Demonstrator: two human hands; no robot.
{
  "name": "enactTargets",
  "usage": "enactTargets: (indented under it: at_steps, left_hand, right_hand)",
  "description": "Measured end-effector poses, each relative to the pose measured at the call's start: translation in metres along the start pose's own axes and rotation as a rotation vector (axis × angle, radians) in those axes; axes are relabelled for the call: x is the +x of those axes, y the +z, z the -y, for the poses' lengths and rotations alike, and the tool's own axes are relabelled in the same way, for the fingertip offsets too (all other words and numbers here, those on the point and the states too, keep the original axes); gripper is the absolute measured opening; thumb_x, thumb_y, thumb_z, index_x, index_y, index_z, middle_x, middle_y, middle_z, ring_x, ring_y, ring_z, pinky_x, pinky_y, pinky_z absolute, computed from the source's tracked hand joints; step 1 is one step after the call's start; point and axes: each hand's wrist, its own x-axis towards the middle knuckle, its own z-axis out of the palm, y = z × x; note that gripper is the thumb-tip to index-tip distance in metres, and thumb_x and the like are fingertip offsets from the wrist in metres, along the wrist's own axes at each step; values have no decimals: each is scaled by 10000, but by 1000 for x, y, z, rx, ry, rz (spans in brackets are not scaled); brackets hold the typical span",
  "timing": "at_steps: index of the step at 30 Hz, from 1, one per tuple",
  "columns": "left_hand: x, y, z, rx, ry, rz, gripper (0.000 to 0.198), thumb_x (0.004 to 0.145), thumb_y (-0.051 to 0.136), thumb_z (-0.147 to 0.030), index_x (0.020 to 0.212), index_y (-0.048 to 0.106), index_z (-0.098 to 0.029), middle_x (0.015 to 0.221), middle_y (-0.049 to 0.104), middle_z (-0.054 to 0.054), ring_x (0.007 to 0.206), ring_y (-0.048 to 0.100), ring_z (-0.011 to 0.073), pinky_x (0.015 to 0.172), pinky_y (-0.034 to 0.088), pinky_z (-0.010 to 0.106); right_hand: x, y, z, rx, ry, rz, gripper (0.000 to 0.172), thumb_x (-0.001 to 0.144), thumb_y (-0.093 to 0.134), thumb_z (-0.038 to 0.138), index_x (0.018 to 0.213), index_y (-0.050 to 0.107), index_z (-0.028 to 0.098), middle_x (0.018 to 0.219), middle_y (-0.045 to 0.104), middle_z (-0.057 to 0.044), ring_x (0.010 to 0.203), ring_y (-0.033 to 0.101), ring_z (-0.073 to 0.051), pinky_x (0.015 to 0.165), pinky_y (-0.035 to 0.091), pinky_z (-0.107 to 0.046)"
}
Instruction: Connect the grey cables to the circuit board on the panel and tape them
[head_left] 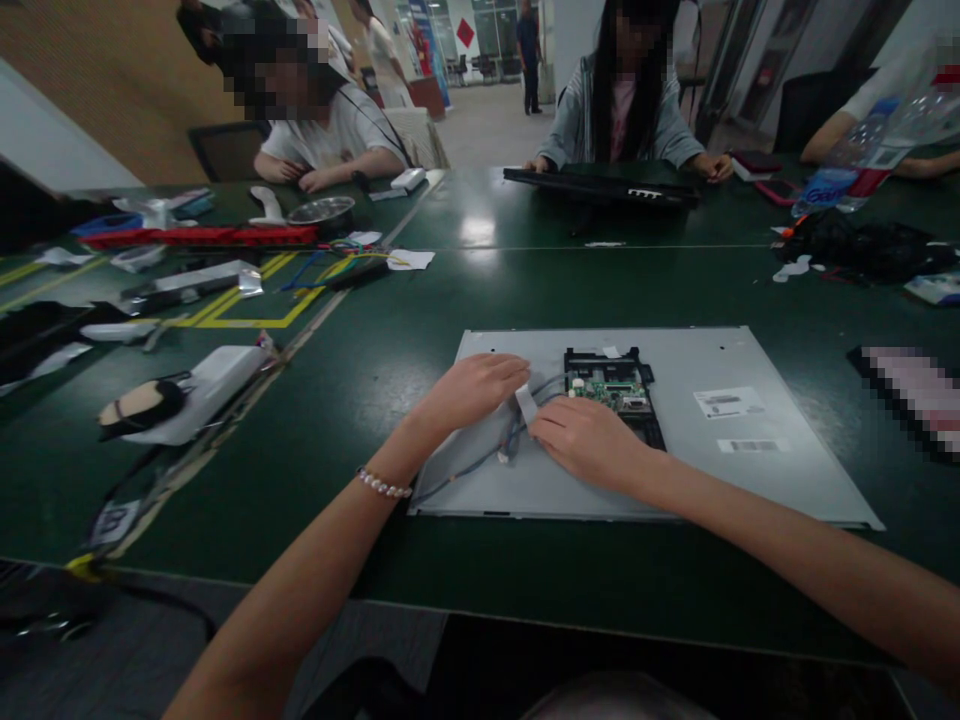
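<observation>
So the panel is lying flat on the green tabletop, right in front of the person, back side up. There's a board sitting in a black frame around the middle of it, and a couple of labels off to the right. A thin grey-blue cable runs across the left part, passing near both hands.

The right hand is just beside the board, its grip pinching the lower end of a white strip. The left hand, with a beaded bracelet on its wrist, is over the panel by the strip's upper end. Fingertips are hidden though, so I honestly can't tell if that grip is clenched on it or just touching.

Over on the left there's a white device, well apart from the panel. Across the tabletop, another person has their hands at a black screen.
</observation>
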Motion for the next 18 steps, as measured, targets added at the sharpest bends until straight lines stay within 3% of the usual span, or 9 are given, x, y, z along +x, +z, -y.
enactTargets:
  at_steps: [5,9,13,18]
  left_hand:
    - [2,-6,-8,57,-131,-138,314,923,453,-107,1175,633,-160,1250,629,125,1113,602,226,937,483,382]
    - [6,-8,-17,-57,-189,-276,226,931,460,-162,1052,651,-154,1019,662,101,928,622,182,812,501,303]
    - [8,-8,-20,-241,-120,-172,198,939,444,-199,967,639,-175,906,640,69,845,598,165,773,480,292]
    - [10,-8,-18,-204,-103,32,158,920,461,-228,927,610,-177,872,619,67,843,556,189,823,436,338]
  right_hand:
    - [0,0,2,-27,-12,17,148,928,502,106,935,647,133,933,663,-90,876,560,-210,777,434,-351]
    - [0,-1,2,-16,-3,10,151,924,497,108,919,646,135,924,663,-93,874,556,-210,786,430,-351]
    - [0,0,2,-21,-10,6,144,920,504,120,926,646,133,927,659,-96,874,556,-211,793,432,-349]
    - [1,0,1,-1,-25,13,135,914,504,115,924,637,132,934,654,-94,874,552,-212,802,440,-351]
